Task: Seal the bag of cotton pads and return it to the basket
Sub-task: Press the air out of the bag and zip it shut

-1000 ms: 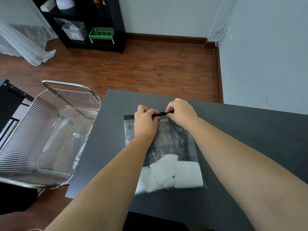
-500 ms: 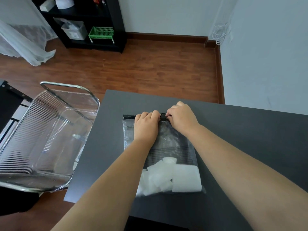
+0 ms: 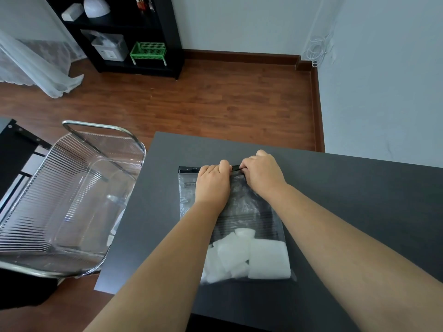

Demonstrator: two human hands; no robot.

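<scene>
The bag of cotton pads [image 3: 242, 212] is lying flat on the dark tabletop [image 3: 359, 192], its long axis running away from the person, with the black zip strip [image 3: 236, 167] at the far end and the white pads bunched at the near end. Both hands are sitting on that far edge: the left hand [image 3: 212, 180] is pressing down with curled fingers on the strip, and the right hand [image 3: 261, 174] is pinching the strip just beside it, the two almost touching. The strip is running crosswise, so the closing stroke looks to be sideways along it. The clear basket [image 3: 72, 200] is standing off the bag's left side, beyond the tabletop's edge, nearer the left hand.
</scene>
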